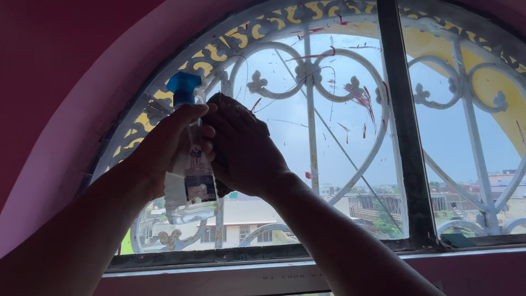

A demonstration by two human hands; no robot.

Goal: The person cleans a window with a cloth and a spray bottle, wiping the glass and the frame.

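My left hand grips a clear spray bottle with a blue trigger head, held upright in front of an arched window. My right hand presses a dark cloth flat against the window glass, right beside the bottle; only the cloth's upper edge shows above the fingers. The pane carries red paint streaks and smears across its upper part.
A white ornamental metal grille with scrolls stands behind the glass. A dark vertical frame bar splits the window. The sill runs along the bottom, with a small dark-green object on it. Magenta wall surrounds the arch.
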